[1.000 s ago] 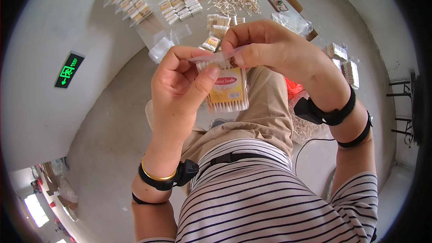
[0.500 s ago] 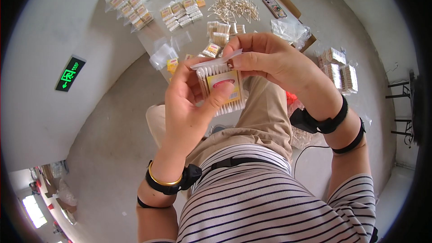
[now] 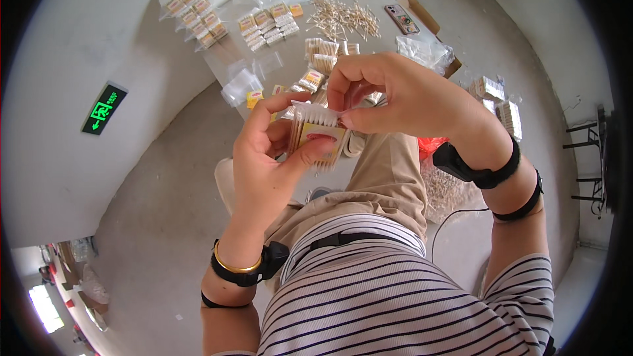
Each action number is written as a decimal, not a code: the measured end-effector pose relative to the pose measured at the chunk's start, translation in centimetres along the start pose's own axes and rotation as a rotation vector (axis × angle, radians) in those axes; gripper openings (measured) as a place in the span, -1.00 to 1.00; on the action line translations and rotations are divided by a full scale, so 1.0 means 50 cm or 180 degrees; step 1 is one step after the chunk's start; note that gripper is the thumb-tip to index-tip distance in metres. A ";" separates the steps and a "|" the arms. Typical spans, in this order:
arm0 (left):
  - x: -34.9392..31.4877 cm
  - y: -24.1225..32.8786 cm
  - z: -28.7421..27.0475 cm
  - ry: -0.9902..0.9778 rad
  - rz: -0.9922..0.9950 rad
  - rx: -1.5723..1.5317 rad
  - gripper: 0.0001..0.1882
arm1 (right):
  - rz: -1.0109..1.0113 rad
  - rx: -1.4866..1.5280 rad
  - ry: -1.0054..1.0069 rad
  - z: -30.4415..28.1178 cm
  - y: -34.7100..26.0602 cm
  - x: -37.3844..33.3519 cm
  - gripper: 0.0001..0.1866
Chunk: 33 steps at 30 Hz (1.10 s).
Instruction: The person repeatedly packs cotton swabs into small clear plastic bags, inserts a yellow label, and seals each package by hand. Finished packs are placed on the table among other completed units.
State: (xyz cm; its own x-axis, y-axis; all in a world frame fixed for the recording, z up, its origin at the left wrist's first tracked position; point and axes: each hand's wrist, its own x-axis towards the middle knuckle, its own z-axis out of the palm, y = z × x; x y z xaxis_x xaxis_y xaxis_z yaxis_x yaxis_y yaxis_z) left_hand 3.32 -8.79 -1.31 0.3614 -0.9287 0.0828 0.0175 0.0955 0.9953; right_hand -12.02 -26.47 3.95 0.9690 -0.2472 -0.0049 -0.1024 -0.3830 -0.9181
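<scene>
A clear plastic bag of cotton swabs [image 3: 315, 122] with a yellow label is upright and slightly tilted in front of my lap. My left hand [image 3: 264, 158] grips it from the left, the thumb across the label and the fingers behind. At the bag's upper right corner, the thumb and forefinger of my right hand [image 3: 389, 89] are pinched together on its open-looking top edge. Exactly how much plastic lies between those fingertips is hidden. Just beyond the hands, more labelled swab packs [image 3: 311, 80] lie on the table.
On the grey table [image 3: 237, 59] are a pile of loose swabs [image 3: 343, 18], stacked labelled packs [image 3: 267, 23], swab bundles [image 3: 323, 53], clear bags [image 3: 242, 86] and a phone [image 3: 401, 19]. Bagged packs [image 3: 194, 14] sit at the far left. More bundles [image 3: 509, 118] are at the right.
The swab bag has tipped and shifted slightly left in my left hand. My right hand has moved a little down along its top edge, staying at the corner.
</scene>
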 end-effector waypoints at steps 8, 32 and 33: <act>-0.021 -0.001 -0.013 0.0146 0.0219 -0.1064 -0.47 | -0.0047 0.1670 0.0046 0.023 0.001 -0.007 -0.67; -0.093 0.021 0.007 0.0208 0.0338 -0.1502 -0.40 | -0.0474 0.2479 0.0137 0.145 0.005 -0.055 -0.72; -0.093 0.016 0.006 0.0209 0.0300 -0.1505 -0.39 | -0.0420 0.2488 0.0167 0.147 0.003 -0.056 -0.72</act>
State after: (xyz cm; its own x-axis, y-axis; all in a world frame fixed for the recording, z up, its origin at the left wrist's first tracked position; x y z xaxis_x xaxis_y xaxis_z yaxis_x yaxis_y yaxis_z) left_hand 1.37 -4.51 -0.91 0.4395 -0.8851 0.1531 0.3980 0.3447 0.8502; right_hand -13.07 -19.32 0.90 0.9482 -0.2923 0.1240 0.2189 0.3190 -0.9221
